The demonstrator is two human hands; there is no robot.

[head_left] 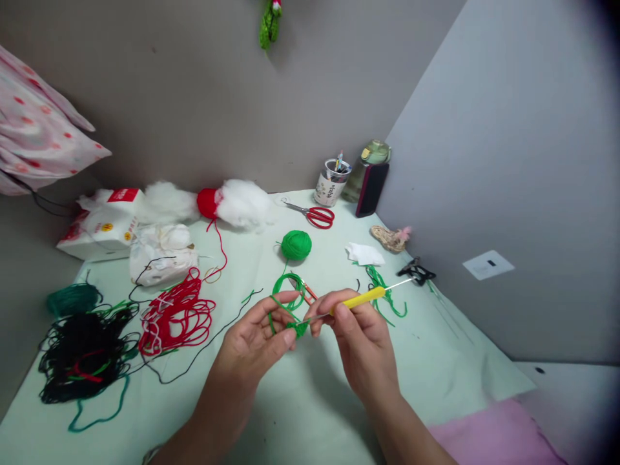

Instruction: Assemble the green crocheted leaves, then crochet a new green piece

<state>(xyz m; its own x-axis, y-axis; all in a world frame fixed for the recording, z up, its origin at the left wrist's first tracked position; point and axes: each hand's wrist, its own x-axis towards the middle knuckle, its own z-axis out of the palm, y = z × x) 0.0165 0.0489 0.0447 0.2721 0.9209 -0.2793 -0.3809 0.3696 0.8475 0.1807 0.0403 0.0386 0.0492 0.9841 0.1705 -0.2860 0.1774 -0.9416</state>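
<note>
My left hand [256, 336] pinches a small green crochet piece [299, 329] between thumb and fingers, with green yarn looped over the raised index finger. In my right hand [361, 336] is a crochet hook with a yellow handle [361, 299], gripped between thumb and fingers. The hook's thin metal tip points left and meets the green piece; whether it passes through a stitch I cannot tell. Behind the hands lies a loose coil of green yarn [279, 284], and farther back sits a green yarn ball [296, 245].
Red-handled scissors [320, 217] lie before a pen can [332, 183], beside a bottle and a dark phone [372, 189]. To the left are tangled red yarn [179, 316], black yarn [84, 355], white stuffing [245, 203] and a box [104, 226]. Green scraps [375, 278] lie right.
</note>
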